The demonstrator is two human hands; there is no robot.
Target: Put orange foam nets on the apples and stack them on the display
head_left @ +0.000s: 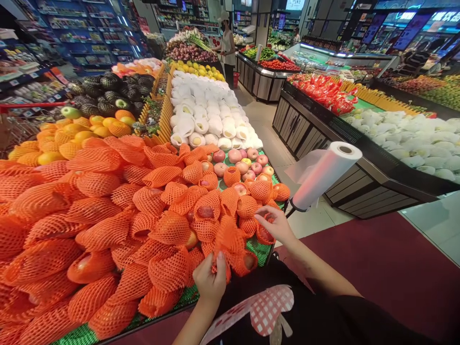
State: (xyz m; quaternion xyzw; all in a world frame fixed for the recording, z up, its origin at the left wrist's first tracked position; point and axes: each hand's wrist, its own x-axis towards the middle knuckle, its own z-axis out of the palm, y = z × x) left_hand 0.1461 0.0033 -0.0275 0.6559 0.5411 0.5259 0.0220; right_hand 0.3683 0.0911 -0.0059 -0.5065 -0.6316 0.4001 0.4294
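Observation:
My left hand [211, 280] is at the near edge of the fruit display, thumb and fingers closed on an orange foam net [229, 235]. The part inside the grip is partly hidden. To the right, my right hand [276, 225] hovers with thumb and fingers apart and nothing between them. Just below it lies a netted apple [265, 234]. Another netted fruit [248, 261] sits beside my left hand, its skin showing at the net's opening. Bare red apples [235, 155] are grouped farther back.
Many orange-netted fruits [97, 230] fill the display's left. Behind them are white-netted fruits [212, 105], yellow-orange fruits [82, 134] and dark netted fruits [111, 91]. A plastic bag roll [323, 177] stands at the right edge. A person [227, 48] stands in the far aisle.

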